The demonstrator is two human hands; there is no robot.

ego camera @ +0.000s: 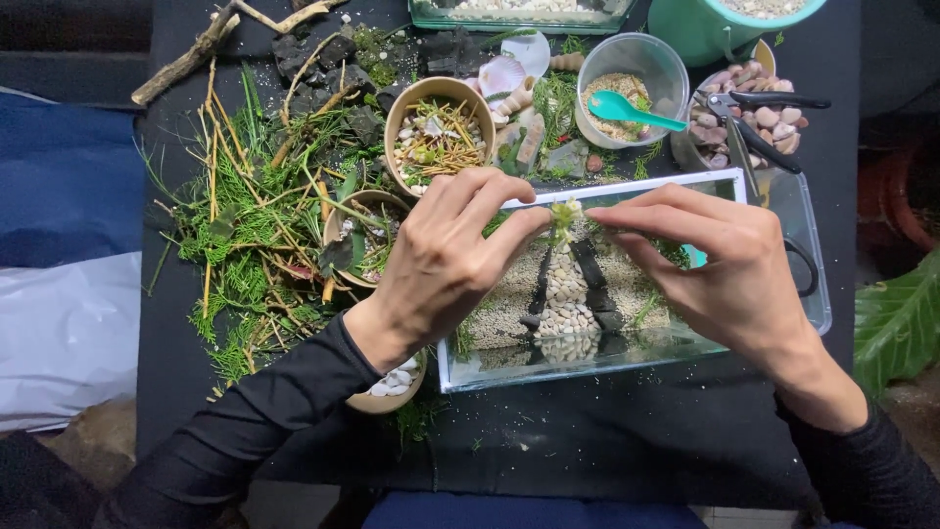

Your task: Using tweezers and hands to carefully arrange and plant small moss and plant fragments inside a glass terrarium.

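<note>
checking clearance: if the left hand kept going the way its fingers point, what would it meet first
Probably the small green sprig at the left hand's fingertips, then the right hand's fingertips just beyond; depth is unclear from above.

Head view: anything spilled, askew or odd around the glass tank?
Green sprigs and twigs lie strewn loosely over the black table left of the glass tank. Inside, the white pebble path looks tidy between dark strips.

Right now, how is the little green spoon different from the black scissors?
The green spoon is small, bright and one piece; the black-handled scissors are longer, with metal blades. The spoon rests in the clear round cup of grainy sand, while the scissors lie across the dish of pink pebbles. Neither the left hand nor the right hand touches them.
</note>
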